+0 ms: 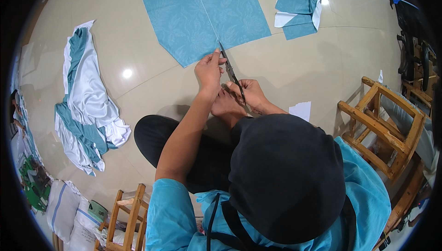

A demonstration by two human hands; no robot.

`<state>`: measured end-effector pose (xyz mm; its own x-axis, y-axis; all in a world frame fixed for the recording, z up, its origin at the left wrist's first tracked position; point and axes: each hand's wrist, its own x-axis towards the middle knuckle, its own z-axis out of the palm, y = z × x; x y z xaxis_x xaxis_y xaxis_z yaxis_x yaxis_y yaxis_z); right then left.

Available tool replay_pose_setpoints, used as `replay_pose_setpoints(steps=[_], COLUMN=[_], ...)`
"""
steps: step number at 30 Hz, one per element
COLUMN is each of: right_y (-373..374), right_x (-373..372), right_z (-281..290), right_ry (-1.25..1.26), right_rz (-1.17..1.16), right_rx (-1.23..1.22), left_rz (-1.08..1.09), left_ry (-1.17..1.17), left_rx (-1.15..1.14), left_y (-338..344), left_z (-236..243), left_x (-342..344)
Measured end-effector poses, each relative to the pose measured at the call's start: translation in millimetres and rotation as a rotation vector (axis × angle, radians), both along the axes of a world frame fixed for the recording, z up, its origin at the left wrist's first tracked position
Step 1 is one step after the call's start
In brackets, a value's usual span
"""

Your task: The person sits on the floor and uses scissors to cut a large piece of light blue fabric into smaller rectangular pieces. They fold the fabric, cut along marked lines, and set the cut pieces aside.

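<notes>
- Cloth [177, 20] lies on the floor [115, 11], seemingly unfinished — whether its pale line [204, 7] is cut, unclear.
- Right fingers [249, 84] close round scissors [231, 70].
- Left fingers [214, 58] curl by the cloth's edge — grip unclear.

Cannot see the far end of the teal patterned cloth [184, 16], cut off by the upper edge. Cannot tell the contact between this cloth and the fingertips of the left hand [209, 73], too small. Cannot see fully the handle of the black scissors [231, 72], partly covered by the right hand [253, 95]. Cannot find the right upper arm, hidden under the black cap [285, 177]. Miss the bottom of the left wooden stool [136, 207], cut by the lower edge. Cannot recognise the green things [34, 184] near the left rim.
</notes>
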<state>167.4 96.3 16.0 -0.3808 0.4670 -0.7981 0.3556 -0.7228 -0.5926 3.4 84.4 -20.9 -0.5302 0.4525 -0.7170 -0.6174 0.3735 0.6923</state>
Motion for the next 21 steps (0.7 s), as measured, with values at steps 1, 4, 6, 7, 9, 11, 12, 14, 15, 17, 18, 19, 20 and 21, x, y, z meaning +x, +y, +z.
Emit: replay_pose_setpoints(steps=[1, 4, 6, 7, 9, 11, 12, 14, 15, 17, 18, 19, 20, 21], right_y=[0.2, 1.0, 1.3, 1.2, 0.8, 0.9, 1.0, 1.1, 1.3, 2.1, 2.5, 3.1, 4.3, 5.7], right_x=[-0.1, -0.2, -0.3, -0.5, -0.6, -0.1, 0.2, 0.5, 0.4, 0.2, -0.2, -1.3, -2.8, -4.1], right_z=[0.5, 3.0, 4.1, 4.2, 3.7, 3.0, 2.6, 2.6, 3.0, 4.5, 5.4, 6.0, 6.1, 6.0], right_ry=[0.005, 0.012, 0.008, 0.01, 0.013, 0.029, 0.037, 0.042, 0.044, 0.031, 0.024, 0.003, -0.017, -0.037], right_rz=[-0.007, -0.013, 0.006, 0.002, -0.006, -0.009, -0.011, -0.016, -0.018, -0.014, -0.012, -0.007, -0.003, 0.002], right_rx=[-0.009, -0.025, -0.023, -0.019, -0.011, -0.017, -0.02, -0.022, -0.024, -0.034, -0.039, -0.027, -0.015, -0.002], left_rz=[0.002, 0.0, 0.002, 0.003, 0.004, 0.014, 0.024, 0.033, 0.033, 0.037, 0.042, 0.045, 0.048, 0.049], left_ry=[0.0, 0.003, -0.003, -0.005, 0.001, 0.008, 0.012, 0.013, 0.011, 0.009, 0.009, 0.008, 0.002, -0.006], left_rx=[0.0, -0.003, -0.003, -0.002, -0.006, -0.009, -0.009, -0.005, 0.0, 0.008, 0.011, 0.008, 0.02, 0.026], left_y=[0.3, 0.5, 0.5, 0.5, 0.7, 0.9, 1.0, 0.7, 0.1, -0.5, -0.7, -0.9, -1.5, -2.2], left_z=[0.1, 0.9, 1.5, 1.8, 2.2, 2.5, 2.5, 2.5, 2.5, 1.9, 1.5, 1.0, 0.6, 0.2], left_x=[0.0, 0.3, 0.2, 0.3, 0.4, 0.7, 0.9, 1.1, 1.1, 1.3, 1.7, 2.0, 1.8, 1.4])
